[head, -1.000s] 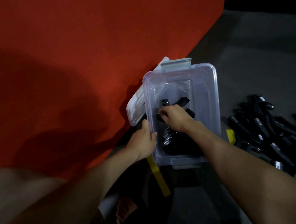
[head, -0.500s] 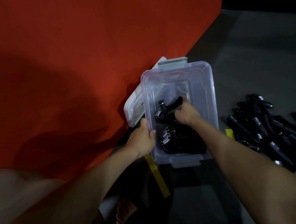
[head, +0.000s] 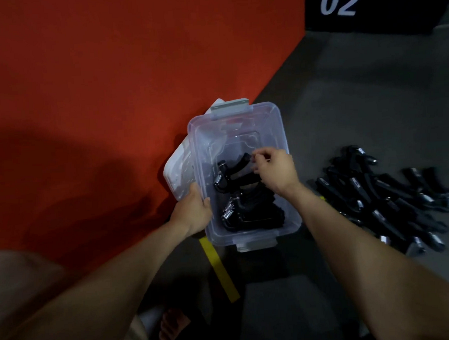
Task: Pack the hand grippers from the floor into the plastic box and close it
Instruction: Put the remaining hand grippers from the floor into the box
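Down on the grey floor (head: 358, 105), the left hand (head: 193, 213) grips the near left rim of the clear plastic box (head: 276, 130), thumb hooked over the edge and fingers curled around the outer wall. Across the box from that grip, the right hand (head: 276, 168) hangs over the open top with its fingers loosely bent and slightly parted; the fingertips (head: 256, 159) sit right at the upper handle of a black hand gripper (head: 234, 173), but whether they actually touch it or hover just above cannot be told, and nothing is visibly pinched between them. That gripper lies inside the box, its metal spring toward the left-hand side. Nearer the person than the right hand, and just beside the left thumb through the wall, a stack of packed grippers (head: 251, 212) fills the near end of the box, springs also facing left. Beyond the left hand, on the outer side of the wall it holds, the lid (head: 178, 169) leans against the box, resting partly on the red mat (head: 97, 98). Well to the right of the right forearm, a pile of loose grippers (head: 386, 203) sprawls on the floor. Below the left hand, a strip of yellow tape (head: 219, 269) runs along the floor, and a bare foot (head: 172, 328) shows beyond it toward the person. A black panel marked 02 (head: 340, 1) stands at the far edge.
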